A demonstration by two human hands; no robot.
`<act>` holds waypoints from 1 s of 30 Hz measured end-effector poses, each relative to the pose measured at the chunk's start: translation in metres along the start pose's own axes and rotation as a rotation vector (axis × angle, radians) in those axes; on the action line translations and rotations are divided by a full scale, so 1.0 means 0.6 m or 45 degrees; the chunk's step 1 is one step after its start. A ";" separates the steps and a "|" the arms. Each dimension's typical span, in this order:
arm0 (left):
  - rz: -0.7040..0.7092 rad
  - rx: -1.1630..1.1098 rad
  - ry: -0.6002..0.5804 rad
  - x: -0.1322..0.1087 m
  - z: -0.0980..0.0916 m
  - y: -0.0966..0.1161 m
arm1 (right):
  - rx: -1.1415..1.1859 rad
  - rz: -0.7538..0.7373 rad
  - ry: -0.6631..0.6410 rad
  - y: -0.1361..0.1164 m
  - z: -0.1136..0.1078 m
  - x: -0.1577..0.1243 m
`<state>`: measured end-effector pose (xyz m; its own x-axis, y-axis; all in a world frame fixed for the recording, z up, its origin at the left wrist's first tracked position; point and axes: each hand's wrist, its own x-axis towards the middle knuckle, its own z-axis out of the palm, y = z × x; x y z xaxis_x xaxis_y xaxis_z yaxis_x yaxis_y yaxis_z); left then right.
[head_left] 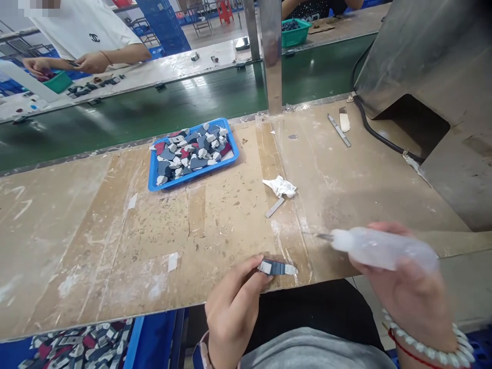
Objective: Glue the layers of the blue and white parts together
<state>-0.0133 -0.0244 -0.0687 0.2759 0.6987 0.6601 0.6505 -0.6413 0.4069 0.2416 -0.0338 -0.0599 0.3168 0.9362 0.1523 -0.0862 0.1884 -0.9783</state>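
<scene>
Near the front edge of the worktable, my left hand (236,302) pinches a small dark grey-blue piece with whitish ends (277,267) between thumb and fingers. To the right, my right hand (409,279) is wrapped round a translucent white squeeze bottle (384,248). The bottle lies tilted nearly flat in the air, its thin dark nozzle tip (325,237) pointing left, apart from the piece. Motion blurs the right hand a little. Farther back sits a blue tray (150,174) heaped with similar grey, white and dark red pieces (192,148).
A crumpled white tissue (282,186) and a flat grey strip (274,207) lie mid-table. A pen-like knife (339,130) is near a black cable (369,123) and a metal housing (430,66). Below left, a blue bin (134,338) holds more pieces. Across the green belt (192,97), a co-worker's hands (92,61) work.
</scene>
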 end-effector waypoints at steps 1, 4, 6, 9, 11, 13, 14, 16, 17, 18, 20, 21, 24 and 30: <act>-0.001 0.006 -0.001 0.001 0.000 0.000 | 0.136 0.020 0.073 -0.001 0.005 0.002; -0.026 0.010 -0.010 0.004 0.001 0.002 | 0.408 -0.121 0.123 -0.003 0.033 0.007; -0.045 0.004 -0.019 0.006 0.000 0.004 | 0.384 -0.272 0.117 -0.005 0.060 0.005; -0.070 -0.027 -0.041 0.009 -0.003 0.007 | 0.251 -0.458 0.185 -0.005 0.099 -0.008; -0.094 -0.050 -0.068 0.010 -0.005 0.007 | 0.217 -0.610 0.210 -0.001 0.115 -0.020; -0.128 -0.069 -0.091 0.011 -0.006 0.008 | 0.172 -0.732 0.117 0.006 0.123 -0.028; -0.141 -0.077 -0.096 0.012 -0.007 0.008 | 0.143 -0.769 0.077 0.011 0.123 -0.030; -0.156 -0.091 -0.095 0.013 -0.007 0.009 | 0.103 -0.813 0.044 0.019 0.122 -0.030; -0.160 -0.100 -0.092 0.014 -0.007 0.009 | 0.098 -0.830 0.058 0.022 0.122 -0.028; -0.165 -0.108 -0.094 0.015 -0.007 0.010 | 0.097 -0.855 0.066 0.024 0.121 -0.026; -0.177 -0.126 -0.098 0.017 -0.007 0.011 | 0.074 -0.900 0.025 0.027 0.120 -0.022; -0.183 -0.133 -0.099 0.018 -0.007 0.011 | 0.059 -0.928 -0.007 0.028 0.120 -0.020; -0.195 -0.151 -0.099 0.020 -0.007 0.011 | 0.029 -0.974 -0.054 0.030 0.118 -0.018; -0.208 -0.175 -0.105 0.018 -0.006 0.010 | -0.106 -0.970 -0.124 0.037 0.104 -0.026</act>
<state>-0.0090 -0.0218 -0.0566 0.2352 0.8167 0.5269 0.5902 -0.5508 0.5902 0.1759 -0.0256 -0.0752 0.1755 0.5795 0.7958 0.1950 0.7719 -0.6051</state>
